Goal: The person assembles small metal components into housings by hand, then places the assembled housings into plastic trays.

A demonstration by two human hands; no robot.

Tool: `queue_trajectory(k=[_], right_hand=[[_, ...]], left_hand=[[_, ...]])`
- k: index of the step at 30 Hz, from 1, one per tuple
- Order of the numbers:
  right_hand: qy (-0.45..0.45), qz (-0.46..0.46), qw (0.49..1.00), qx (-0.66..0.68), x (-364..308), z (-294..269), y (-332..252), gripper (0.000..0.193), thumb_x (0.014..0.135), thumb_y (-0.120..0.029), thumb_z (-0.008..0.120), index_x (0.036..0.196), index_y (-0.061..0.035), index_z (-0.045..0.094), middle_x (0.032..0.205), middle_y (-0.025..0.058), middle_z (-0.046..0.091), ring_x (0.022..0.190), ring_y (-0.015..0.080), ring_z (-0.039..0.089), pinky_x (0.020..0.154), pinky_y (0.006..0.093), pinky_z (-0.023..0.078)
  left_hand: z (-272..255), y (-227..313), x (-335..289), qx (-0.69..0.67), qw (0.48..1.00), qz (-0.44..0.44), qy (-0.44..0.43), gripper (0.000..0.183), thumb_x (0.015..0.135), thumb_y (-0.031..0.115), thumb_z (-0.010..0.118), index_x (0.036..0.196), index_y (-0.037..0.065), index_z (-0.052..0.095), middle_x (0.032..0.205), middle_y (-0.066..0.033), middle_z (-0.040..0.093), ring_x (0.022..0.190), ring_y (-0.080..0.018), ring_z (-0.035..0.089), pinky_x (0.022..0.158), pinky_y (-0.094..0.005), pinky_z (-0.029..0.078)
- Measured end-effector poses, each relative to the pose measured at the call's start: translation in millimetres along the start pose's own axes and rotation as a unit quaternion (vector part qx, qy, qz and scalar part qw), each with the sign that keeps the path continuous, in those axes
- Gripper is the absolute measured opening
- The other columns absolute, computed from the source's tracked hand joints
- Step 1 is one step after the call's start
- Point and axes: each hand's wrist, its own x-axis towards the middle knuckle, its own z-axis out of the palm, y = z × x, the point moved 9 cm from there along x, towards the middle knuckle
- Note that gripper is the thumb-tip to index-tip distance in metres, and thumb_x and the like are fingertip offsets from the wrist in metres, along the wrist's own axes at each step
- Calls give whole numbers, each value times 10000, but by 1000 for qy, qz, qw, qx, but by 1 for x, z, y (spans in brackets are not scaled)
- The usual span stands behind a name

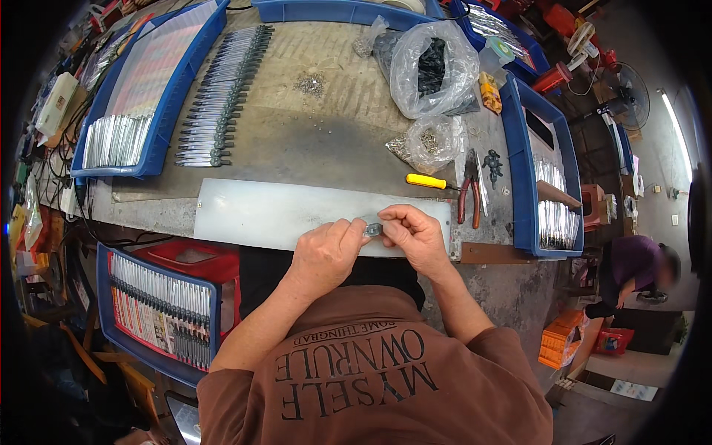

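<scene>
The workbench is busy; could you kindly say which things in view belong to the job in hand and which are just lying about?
Probably belonging:
grey part between left hand and right hand
white board beneath
row of slim grey-and-silver pieces
loose metal bits
red-handled pliers, unheld

Apparently just lying about:
yellow packet
fan
orange crate

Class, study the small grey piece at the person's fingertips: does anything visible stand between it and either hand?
Nothing visible does: the left hand and right hand both hold the small grey piece directly, above the white board.
</scene>
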Motion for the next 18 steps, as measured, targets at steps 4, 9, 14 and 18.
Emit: queue_trajectory(k=[4,9,14,18], right_hand=[[-74,-149,959,-232,2,11,-33,233,767,-77,638,984,2,601,795,74,629,671,148,592,597,250,469],[-75,-200,935,-285,1,13,-42,200,731,-68,648,923,-16,624,767,96,626,664,215,602,594,286,470],[-88,-211,933,-276,2,13,-39,199,730,-74,646,923,-31,621,747,87,622,659,226,602,590,298,472],[-104,-211,929,-286,3,15,-41,192,722,-73,658,902,-7,635,760,100,635,666,220,613,594,291,472]], left_hand=[[0,-1,0,-10,1000,0,-7,214,746,177,616,886,50,518,637,-40,458,527,-171,525,446,-290,443],[-1,2,1,-7,1000,12,-6,235,744,178,617,913,45,523,645,-39,457,531,-166,528,451,-284,446],[0,3,1,-3,999,28,-15,264,742,181,621,946,41,529,644,-37,451,533,-156,530,455,-278,447],[0,2,2,-2,999,24,-22,261,742,180,622,947,47,530,643,-36,451,533,-158,530,456,-278,447]])
